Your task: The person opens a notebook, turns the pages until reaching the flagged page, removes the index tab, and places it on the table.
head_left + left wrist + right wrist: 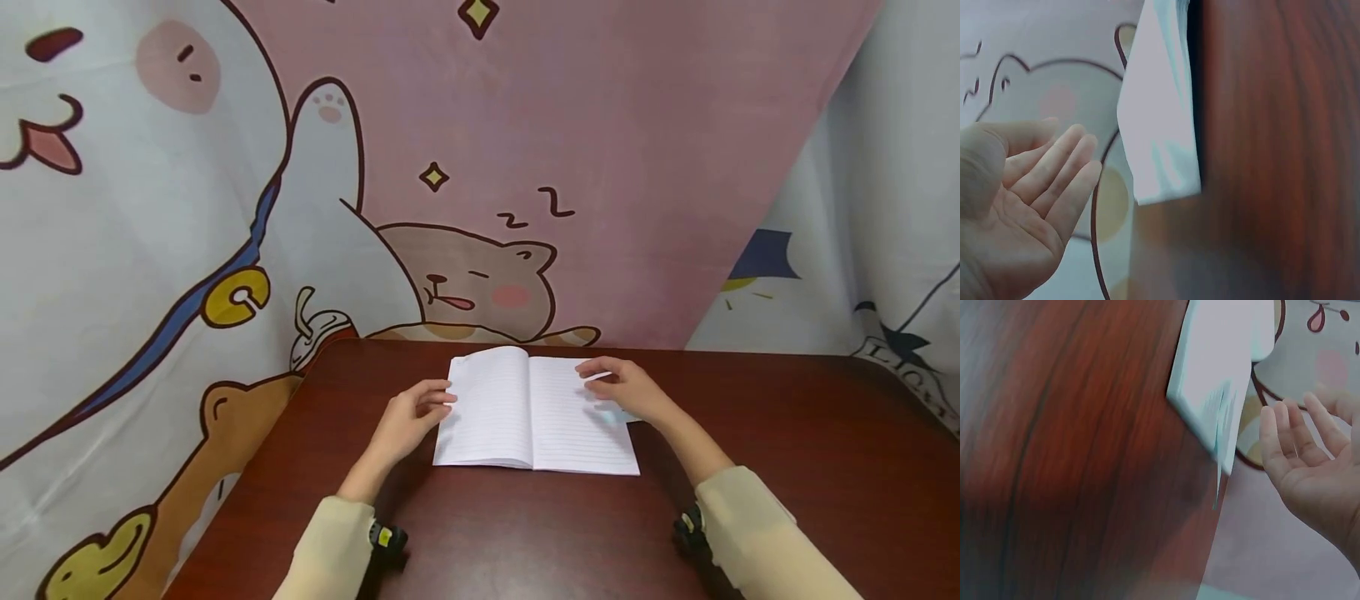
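An open notebook with white, lined pages lies on the dark wooden table. Its left pages bulge up slightly, and a pale bluish piece shows from under its right edge. My left hand is beside the notebook's left edge, fingers relaxed and holding nothing. Over the right page's outer edge hovers my right hand, loosely bent and without anything in its grasp. In the left wrist view a gap separates the left hand from the notebook; the right wrist view likewise has the right hand apart from the notebook.
The reddish-brown table stretches to both sides. Behind it hangs a cloth printed with cartoon animals, meeting the table's far edge. Each wrist wears a dark camera, with one at the left cuff and another at the right.
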### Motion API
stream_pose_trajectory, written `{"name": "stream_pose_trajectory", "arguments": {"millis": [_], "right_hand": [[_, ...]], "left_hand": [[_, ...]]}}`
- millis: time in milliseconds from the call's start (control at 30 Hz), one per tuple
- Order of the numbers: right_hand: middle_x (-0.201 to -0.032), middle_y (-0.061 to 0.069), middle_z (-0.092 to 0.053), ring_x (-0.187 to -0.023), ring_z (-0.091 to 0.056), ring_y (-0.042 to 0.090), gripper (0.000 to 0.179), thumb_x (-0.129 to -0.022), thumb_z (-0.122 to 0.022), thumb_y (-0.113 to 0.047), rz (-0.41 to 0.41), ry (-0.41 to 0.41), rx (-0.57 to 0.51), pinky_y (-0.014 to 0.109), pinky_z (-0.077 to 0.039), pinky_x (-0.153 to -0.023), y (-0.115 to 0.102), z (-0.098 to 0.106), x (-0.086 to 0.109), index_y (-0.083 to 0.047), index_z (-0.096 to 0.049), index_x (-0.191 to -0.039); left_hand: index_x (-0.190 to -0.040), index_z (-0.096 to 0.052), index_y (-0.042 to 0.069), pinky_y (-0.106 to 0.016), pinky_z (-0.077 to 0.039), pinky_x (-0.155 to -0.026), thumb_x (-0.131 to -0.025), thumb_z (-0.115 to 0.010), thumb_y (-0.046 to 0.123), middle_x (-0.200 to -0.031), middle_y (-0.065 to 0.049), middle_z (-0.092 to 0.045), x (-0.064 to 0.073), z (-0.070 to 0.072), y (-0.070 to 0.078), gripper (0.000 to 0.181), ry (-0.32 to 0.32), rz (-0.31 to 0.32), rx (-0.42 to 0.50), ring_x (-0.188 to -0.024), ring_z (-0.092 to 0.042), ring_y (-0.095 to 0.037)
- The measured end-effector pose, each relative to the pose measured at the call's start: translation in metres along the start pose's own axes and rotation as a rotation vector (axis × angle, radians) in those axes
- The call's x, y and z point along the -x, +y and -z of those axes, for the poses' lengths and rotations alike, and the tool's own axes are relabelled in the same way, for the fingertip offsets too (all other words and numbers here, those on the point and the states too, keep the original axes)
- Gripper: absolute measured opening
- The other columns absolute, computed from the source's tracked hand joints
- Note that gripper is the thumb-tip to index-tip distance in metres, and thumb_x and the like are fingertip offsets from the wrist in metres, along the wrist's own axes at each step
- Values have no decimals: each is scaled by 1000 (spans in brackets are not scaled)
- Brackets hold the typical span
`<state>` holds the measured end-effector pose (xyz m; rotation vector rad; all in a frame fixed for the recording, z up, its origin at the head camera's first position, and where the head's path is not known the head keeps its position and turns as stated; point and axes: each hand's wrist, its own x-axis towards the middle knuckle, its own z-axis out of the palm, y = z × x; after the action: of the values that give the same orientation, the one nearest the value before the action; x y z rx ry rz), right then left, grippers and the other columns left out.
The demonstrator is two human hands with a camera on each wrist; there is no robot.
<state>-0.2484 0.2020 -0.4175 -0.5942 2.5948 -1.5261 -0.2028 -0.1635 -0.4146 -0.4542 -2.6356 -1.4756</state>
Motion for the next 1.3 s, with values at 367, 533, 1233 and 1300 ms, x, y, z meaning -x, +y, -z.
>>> {"name": "stream_pose_trajectory", "arguments": {"millis": [367,533,1233,1300], "right_hand": [[-124,24,-66,-108,-63,35,34,-98,-62,-16,-144,87,237,46,-54,-89,10,26,19,2,-63,-127],[-126,26,-64,-115,-59,41,35,-98,-61,-18,-178,85,264,57,-48,-96,15,30,25,2,-63,-126],[-110,21,-67,-91,-57,27,35,-95,-66,-21,-226,-31,320,35,-48,-72,30,33,37,2,-65,-121],[-105,17,-66,-87,-55,23,35,-94,-66,-21,-222,-42,307,33,-47,-69,30,33,37,2,-65,-120]], "left_hand": [[-126,-63,1,-44,-53,-99,-91,-66,-1,-115,-17,-73,-27,-53,43,35,-127,-153,75,-110,-69,-31],[-127,-64,6,-43,-50,-105,-92,-68,3,-119,-12,-73,-32,-71,49,36,-188,-144,75,-115,-68,-27],[-135,-59,6,-45,-32,-120,-80,-84,20,-146,-11,-55,-31,-97,30,61,-374,-158,-230,-141,-44,-31],[-137,-58,6,-46,-29,-121,-80,-84,20,-150,-12,-51,-30,-98,28,64,-385,-156,-261,-144,-40,-33]]}}
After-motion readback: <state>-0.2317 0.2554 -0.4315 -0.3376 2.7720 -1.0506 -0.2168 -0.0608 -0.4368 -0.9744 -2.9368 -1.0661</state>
